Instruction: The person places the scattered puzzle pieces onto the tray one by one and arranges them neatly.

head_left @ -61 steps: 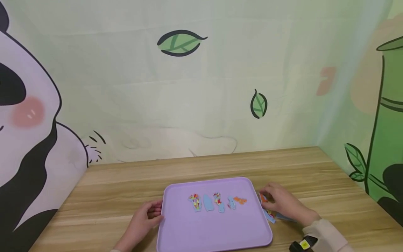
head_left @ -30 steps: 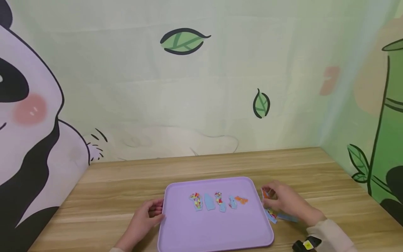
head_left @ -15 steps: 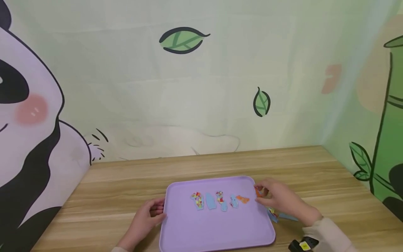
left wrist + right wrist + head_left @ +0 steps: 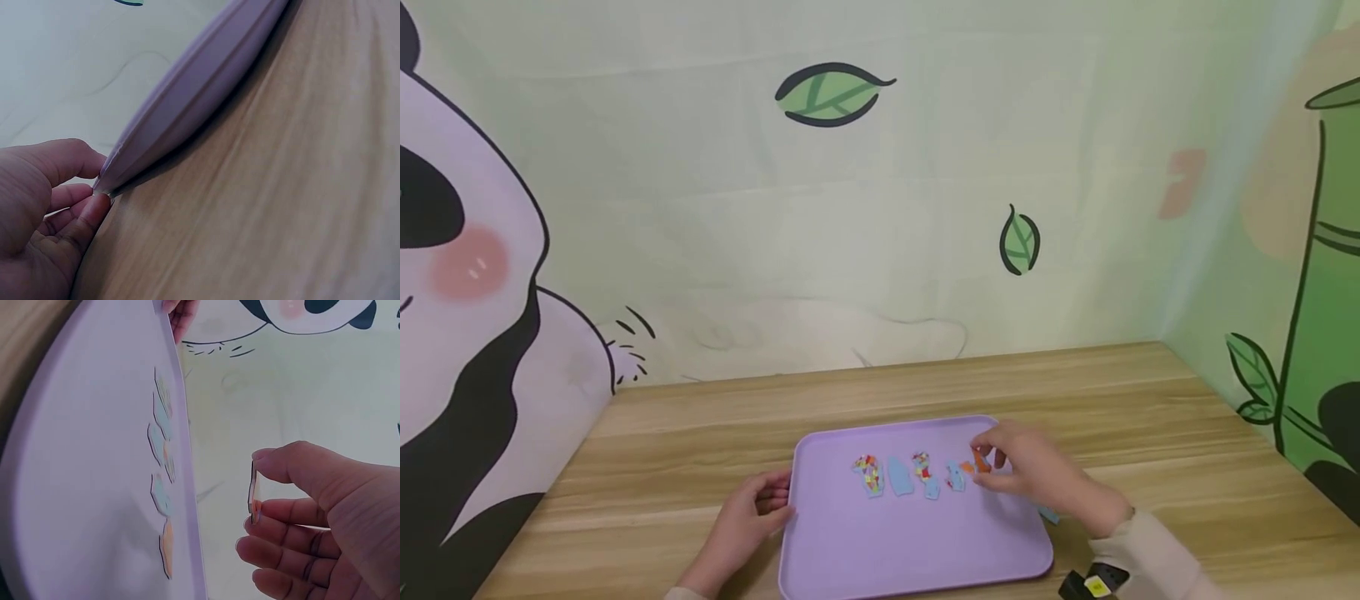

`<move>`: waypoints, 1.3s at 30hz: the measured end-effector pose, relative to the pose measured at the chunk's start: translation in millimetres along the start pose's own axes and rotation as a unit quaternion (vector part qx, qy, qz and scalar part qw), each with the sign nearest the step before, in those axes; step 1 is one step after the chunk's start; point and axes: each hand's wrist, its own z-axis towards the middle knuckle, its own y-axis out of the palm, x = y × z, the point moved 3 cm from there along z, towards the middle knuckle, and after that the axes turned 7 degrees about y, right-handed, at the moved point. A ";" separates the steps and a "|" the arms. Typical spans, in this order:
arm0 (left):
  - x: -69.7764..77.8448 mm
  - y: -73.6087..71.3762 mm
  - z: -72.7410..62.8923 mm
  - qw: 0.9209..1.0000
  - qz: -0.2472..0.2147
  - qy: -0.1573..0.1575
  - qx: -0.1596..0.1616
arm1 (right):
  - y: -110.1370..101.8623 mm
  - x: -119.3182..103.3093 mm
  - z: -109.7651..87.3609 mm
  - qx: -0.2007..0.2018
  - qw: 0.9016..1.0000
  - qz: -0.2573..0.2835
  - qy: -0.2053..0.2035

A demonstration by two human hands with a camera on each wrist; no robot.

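My right hand [image 4: 1047, 477] pinches a small, thin orange puzzle piece [image 4: 252, 494] between thumb and fingertips, upright over the right part of the purple tray [image 4: 910, 542]. In the right wrist view the piece is seen edge-on, apart from the tray. Beneath that hand, an orange piece [image 4: 966, 467] lies partly covered on the tray. To its left runs a row: a small blue piece [image 4: 955, 476], a blue-and-patterned piece [image 4: 930, 487], a plain blue piece [image 4: 900, 476] and a multicoloured piece [image 4: 872, 475]. My left hand [image 4: 747, 518] holds the tray's left rim with thumb and fingertips.
A blue piece [image 4: 1048, 515] pokes out past the tray's right edge, mostly hidden by the right hand. The wooden table [image 4: 715, 425] meets a backdrop cloth [image 4: 700, 208] printed with a panda and leaves. A black device [image 4: 1093, 582] sits on the right wrist.
My right hand has lifted the orange puzzle piece from the table beside the tray and carried it left, over the tray's right side. The left hand has stayed at the rim.
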 end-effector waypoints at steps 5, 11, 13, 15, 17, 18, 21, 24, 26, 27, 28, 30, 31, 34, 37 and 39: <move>0.4 0.0 -0.3 1.000 0.003 0.002 -0.002 | 6.7 -8.8 2.5 0.000 1.000 -0.005 -0.013; 2.1 -1.0 -1.2 1.000 0.000 0.000 -0.005 | 15.9 -20.5 5.6 -0.007 1.000 0.001 -0.020; 2.7 -1.2 -1.0 1.000 -0.002 0.004 -0.006 | 18.9 -25.1 7.1 -0.010 1.000 0.002 -0.021; 3.7 -1.0 -0.8 1.000 -0.004 0.005 -0.005 | 22.2 -29.6 8.6 -0.015 1.000 0.003 -0.021; 3.9 -0.6 -0.5 1.000 -0.007 0.007 -0.005 | 25.9 -34.6 9.7 -0.024 0.999 0.006 -0.022; 4.1 -0.4 -0.7 1.000 -0.007 0.011 -0.007 | 27.5 -37.2 10.1 -0.028 0.999 0.010 -0.024; 4.2 -0.5 -0.6 1.000 -0.007 0.009 -0.009 | 33.6 -44.0 11.7 -0.041 0.999 0.015 -0.030; 4.6 -1.1 -0.7 1.000 -0.008 0.010 -0.013 | 40.1 -50.5 13.5 -0.051 0.998 0.015 -0.031; 4.7 -1.2 -0.5 1.000 -0.010 0.012 -0.015 | 44.7 -54.2 14.4 -0.056 0.998 0.008 -0.026; 4.9 -1.2 -0.4 1.000 -0.009 0.013 -0.016 | 47.1 -56.1 14.6 -0.059 0.998 0.004 -0.023; 5.1 -1.1 -0.3 1.000 -0.009 0.015 -0.017 | 49.4 -57.9 14.9 -0.061 0.998 0.002 -0.023; 5.6 -1.0 -0.3 1.000 -0.008 0.017 -0.018 | 53.4 -61.4 15.5 -0.065 0.998 -0.004 -0.022; 5.9 -0.9 -0.4 1.000 -0.010 0.017 -0.018 | 55.1 -63.3 15.7 -0.066 0.998 -0.006 -0.023; 6.7 -0.8 -0.3 1.000 -0.012 0.016 -0.017 | 59.6 -68.5 17.1 -0.071 0.997 -0.003 -0.037; 7.3 -1.0 -0.4 1.000 -0.015 0.013 -0.018 | 63.7 -73.0 18.9 -0.081 0.996 -0.003 -0.044; 7.2 -1.4 -0.4 1.000 -0.015 0.013 -0.018 | 66.1 -75.2 20.2 -0.087 0.995 -0.003 -0.044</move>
